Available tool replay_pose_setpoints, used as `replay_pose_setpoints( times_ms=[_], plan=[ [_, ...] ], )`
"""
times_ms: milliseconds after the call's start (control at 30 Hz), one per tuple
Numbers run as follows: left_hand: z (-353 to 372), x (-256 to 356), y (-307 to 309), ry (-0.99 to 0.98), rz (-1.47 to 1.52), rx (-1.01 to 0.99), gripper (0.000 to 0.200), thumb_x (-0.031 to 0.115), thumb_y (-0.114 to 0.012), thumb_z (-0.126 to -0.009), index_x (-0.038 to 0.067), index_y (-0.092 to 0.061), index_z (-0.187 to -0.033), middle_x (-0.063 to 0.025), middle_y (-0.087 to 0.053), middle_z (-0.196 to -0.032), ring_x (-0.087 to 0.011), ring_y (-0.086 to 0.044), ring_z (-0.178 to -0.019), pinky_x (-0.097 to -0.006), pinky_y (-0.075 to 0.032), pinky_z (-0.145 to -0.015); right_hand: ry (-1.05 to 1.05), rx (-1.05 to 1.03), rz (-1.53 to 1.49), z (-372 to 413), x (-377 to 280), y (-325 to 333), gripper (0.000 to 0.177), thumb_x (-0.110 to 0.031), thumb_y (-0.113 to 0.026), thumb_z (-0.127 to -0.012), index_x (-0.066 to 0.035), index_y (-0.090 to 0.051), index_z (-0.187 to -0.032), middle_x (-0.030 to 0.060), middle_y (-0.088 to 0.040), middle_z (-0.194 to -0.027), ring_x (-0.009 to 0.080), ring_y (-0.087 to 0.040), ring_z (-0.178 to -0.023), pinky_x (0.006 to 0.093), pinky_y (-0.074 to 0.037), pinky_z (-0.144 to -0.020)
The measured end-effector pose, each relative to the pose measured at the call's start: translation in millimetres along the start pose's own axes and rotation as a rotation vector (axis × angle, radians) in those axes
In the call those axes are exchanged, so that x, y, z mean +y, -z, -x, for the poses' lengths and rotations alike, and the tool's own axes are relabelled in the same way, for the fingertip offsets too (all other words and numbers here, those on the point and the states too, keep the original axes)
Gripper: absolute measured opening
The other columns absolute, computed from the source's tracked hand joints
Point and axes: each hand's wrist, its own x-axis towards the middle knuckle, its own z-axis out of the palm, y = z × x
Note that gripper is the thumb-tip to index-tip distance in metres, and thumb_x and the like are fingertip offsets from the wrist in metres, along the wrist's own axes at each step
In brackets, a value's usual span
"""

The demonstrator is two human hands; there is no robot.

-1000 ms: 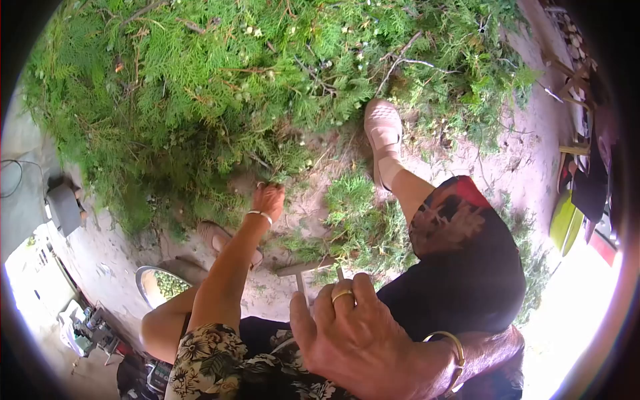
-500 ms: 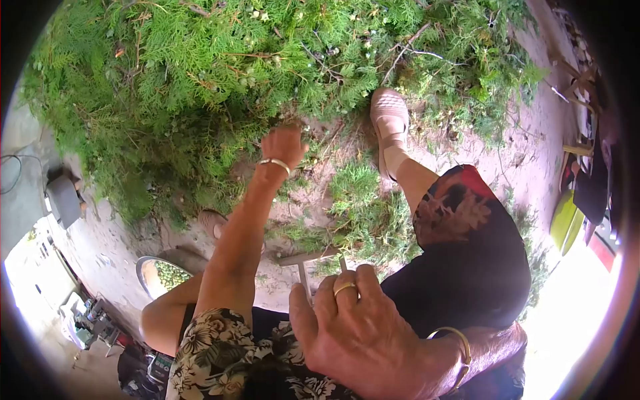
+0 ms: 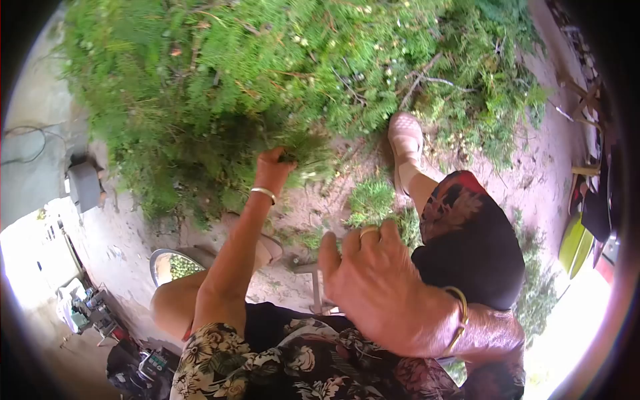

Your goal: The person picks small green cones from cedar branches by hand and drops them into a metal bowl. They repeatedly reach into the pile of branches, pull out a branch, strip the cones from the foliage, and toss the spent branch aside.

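Observation:
A big heap of cut green conifer branches point(image 3: 267, 73) covers the sandy ground ahead of me. My left hand point(image 3: 273, 168), with a thin bangle on the wrist, is stretched out to the heap's near edge and closed on a green sprig point(image 3: 303, 160). My right hand point(image 3: 373, 280), wearing a gold ring and a gold bangle, hovers close to the camera over my lap with fingers apart and nothing in it. A wooden T-shaped piece point(image 3: 313, 283) lies on the ground just beneath it.
A metal bowl point(image 3: 170, 265) holding small green cones sits by my left knee. My feet wear pink sandals point(image 3: 405, 140). A grey block point(image 3: 85, 188) and a cable lie at left. A green object point(image 3: 575, 243) and wooden pieces stand at right.
My left hand went from the ground by my foot up into the branches and closed on a sprig. My right hand lifted from my lap and its fingers spread.

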Motion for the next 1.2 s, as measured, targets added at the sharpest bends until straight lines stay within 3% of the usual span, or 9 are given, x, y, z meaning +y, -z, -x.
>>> replay_pose_setpoints(
  times_ms=[100, 300, 433, 633, 733, 867, 1033, 1100, 1200],
  plan=[
    [43.3, 88.3, 47.8, 0.157, 0.44, -0.051, 0.025, -0.01, -0.061, -0.076, -0.003, -0.063, -0.1, -0.0036, -0.064, -0.078, -0.0118, -0.057, -0.062, -0.0264, -0.043, -0.05, 0.007, 0.027, 0.054, -10.2, 0.8, 8.2, 0.033, -0.006, -0.058, -0.075, 0.007, -0.056, -0.105, 0.0141, -0.062, -0.076, 0.0263, -0.062, -0.074, 0.0384, -0.046, -0.07],
    [108.2, 180.2, 117.6, -0.022, 0.934, 0.006, 0.026, -0.011, -0.061, -0.075, 0.0, -0.064, -0.098, -0.005, -0.067, -0.087, -0.0108, -0.059, -0.066, -0.0237, -0.043, -0.053, -0.035, 0.2, -0.226, -38.1, -5.8, 20.5, 0.025, -0.013, -0.064, -0.079, 0.006, -0.053, -0.092, 0.0236, -0.061, -0.081, 0.0396, -0.062, -0.078, 0.0475, -0.049, -0.069],
    [124.2, 175.6, 142.2, -0.105, 1.061, -0.062, 0.027, -0.011, -0.063, -0.075, 0.0, -0.063, -0.1, -0.0085, -0.067, -0.092, -0.0169, -0.064, -0.085, -0.029, -0.049, -0.075, -0.193, 0.312, -0.534, -70.9, -21.0, 33.5, 0.048, -0.032, -0.073, -0.076, 0.008, -0.051, -0.09, 0.0284, -0.061, -0.086, 0.0454, -0.06, -0.084, 0.0483, -0.048, -0.072],
    [138.9, 203.6, 117.4, -0.139, 1.27, -0.147, 0.024, -0.012, -0.056, -0.08, -0.004, -0.061, -0.103, -0.0111, -0.066, -0.097, -0.021, -0.064, -0.086, -0.0353, -0.052, -0.081, -0.011, 0.457, -0.848, -95.3, -31.6, 37.9, 0.059, -0.036, -0.077, -0.072, 0.005, -0.052, -0.108, 0.0248, -0.063, -0.092, 0.0393, -0.063, -0.088, 0.0416, -0.05, -0.077],
    [134.8, 194.6, 109.7, -0.306, 1.347, -0.256, 0.025, -0.011, -0.054, -0.082, -0.004, -0.058, -0.106, -0.0094, -0.064, -0.102, -0.0186, -0.063, -0.088, -0.0328, -0.052, -0.079, 0.034, 0.581, -1.04, -99.7, -36.5, 40.8, 0.051, -0.029, -0.076, -0.076, 0.002, -0.055, -0.111, 0.0163, -0.066, -0.093, 0.0224, -0.062, -0.084, 0.0354, -0.05, -0.078],
    [149.2, 218.6, 100.0, -0.264, 1.186, 0.02, 0.018, -0.008, -0.056, -0.081, -0.002, -0.061, -0.098, -0.0047, -0.064, -0.093, -0.0116, -0.059, -0.079, -0.0267, -0.049, -0.07, 0.074, 0.678, -1.325, -107.6, -41.3, 37.4, 0.032, -0.025, -0.073, -0.081, 0.003, -0.063, -0.093, 0.0084, -0.067, -0.082, 0.0108, -0.057, -0.079, 0.0299, -0.048, -0.071],
    [141.9, 178.8, 90.2, -0.183, 0.794, 0.013, 0.014, -0.002, -0.058, -0.084, 0.001, -0.064, -0.096, -0.0019, -0.064, -0.092, -0.0096, -0.059, -0.085, -0.0242, -0.046, -0.072, -0.152, 0.587, -1.075, -108.8, -33.3, 44.3, 0.018, -0.017, -0.07, -0.082, 0.0, -0.064, -0.078, 0.0021, -0.061, -0.067, 0.0094, -0.053, -0.064, 0.0298, -0.044, -0.059],
    [144.2, 181.1, 97.8, -0.138, 0.45, -0.009, 0.009, 0.001, -0.061, -0.084, 0.0, -0.065, -0.092, -0.0015, -0.064, -0.09, -0.0086, -0.058, -0.08, -0.0233, -0.046, -0.07, -0.152, 0.513, -1.337, -112.7, -31.3, 38.1, 0.014, -0.015, -0.069, -0.081, -0.001, -0.065, -0.081, 0.002, -0.062, -0.07, 0.0088, -0.052, -0.064, 0.028, -0.044, -0.059],
    [152.4, 193.8, 120.5, -0.063, 0.635, -0.075, 0.016, 0.007, -0.062, -0.085, -0.003, -0.062, -0.097, -0.0071, -0.064, -0.083, -0.0139, -0.061, -0.069, -0.0273, -0.049, -0.061, -0.17, 0.596, -1.326, -111.3, -32.1, 43.1, 0.011, -0.012, -0.068, -0.082, -0.003, -0.065, -0.082, 0.0015, -0.063, -0.074, 0.0089, -0.053, -0.067, 0.0275, -0.044, -0.061]
  ],
)
